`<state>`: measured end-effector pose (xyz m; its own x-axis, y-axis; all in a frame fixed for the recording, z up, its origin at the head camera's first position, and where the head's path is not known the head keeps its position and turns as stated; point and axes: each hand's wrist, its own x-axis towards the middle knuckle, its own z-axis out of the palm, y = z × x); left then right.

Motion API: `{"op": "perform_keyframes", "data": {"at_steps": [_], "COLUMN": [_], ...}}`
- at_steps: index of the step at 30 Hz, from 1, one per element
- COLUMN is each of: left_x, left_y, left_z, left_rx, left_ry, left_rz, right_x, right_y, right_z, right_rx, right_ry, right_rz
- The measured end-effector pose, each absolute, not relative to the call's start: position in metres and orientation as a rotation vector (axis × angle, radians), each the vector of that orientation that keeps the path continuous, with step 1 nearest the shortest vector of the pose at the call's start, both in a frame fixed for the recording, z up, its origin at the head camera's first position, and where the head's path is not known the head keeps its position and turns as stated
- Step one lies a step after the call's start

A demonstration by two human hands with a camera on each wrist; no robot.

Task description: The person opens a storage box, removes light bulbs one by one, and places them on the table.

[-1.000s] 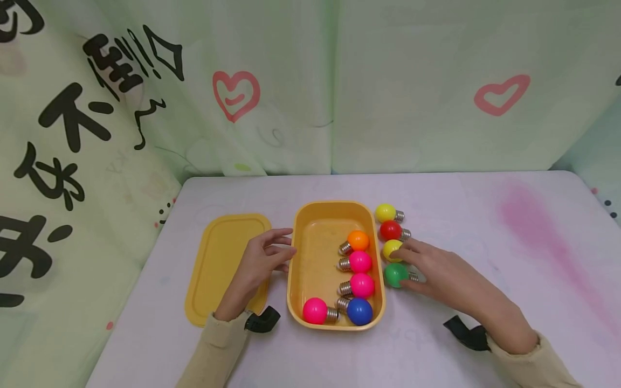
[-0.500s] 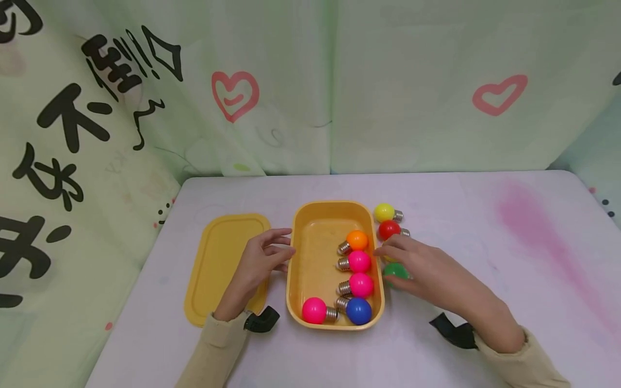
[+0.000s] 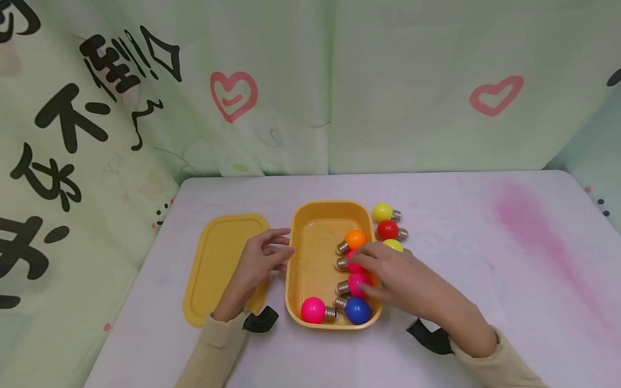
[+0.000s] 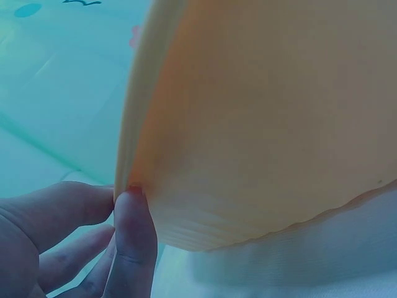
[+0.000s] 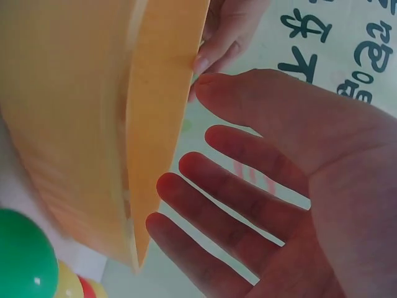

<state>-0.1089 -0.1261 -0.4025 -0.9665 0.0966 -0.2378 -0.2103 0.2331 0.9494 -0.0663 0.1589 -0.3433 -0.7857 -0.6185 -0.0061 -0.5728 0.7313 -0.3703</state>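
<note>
My left hand (image 3: 257,264) is at the left rim of the yellow box (image 3: 310,231); the left wrist view shows thumb and finger pinching its edge. My right hand (image 3: 412,280) reaches over the right rim, fingertips above two pink bulbs, one of them (image 3: 358,284) partly covered. In the right wrist view this hand (image 5: 322,205) has its fingers spread and holds nothing. An orange bulb (image 3: 356,239), a blue bulb (image 3: 357,311) and another pink bulb (image 3: 312,310) also lie in the box.
Outside the right rim lie a yellow bulb (image 3: 382,212), a red bulb (image 3: 387,230) and a second yellow bulb (image 3: 393,245). A green bulb (image 5: 25,257) is mostly hidden by my right hand in the head view. The yellow lid (image 3: 213,258) lies left of the box.
My right hand has moved left from the bulbs outside the box to above the pink bulbs inside it. My left hand has stayed at the left rim.
</note>
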Motion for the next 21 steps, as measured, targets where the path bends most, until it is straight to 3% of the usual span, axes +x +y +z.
{"op": "perform_keyframes", "data": {"at_steps": [21], "left_x": [-0.109], "left_y": [-0.126], "left_z": [-0.402], "left_rx": [-0.11], "left_ry": [2.243], "left_rz": [1.806], "right_x": [-0.06], "right_y": [0.119], "right_z": [-0.355], "right_rx": [-1.152], "right_ry": [2.688], "right_rz": [-0.539]}}
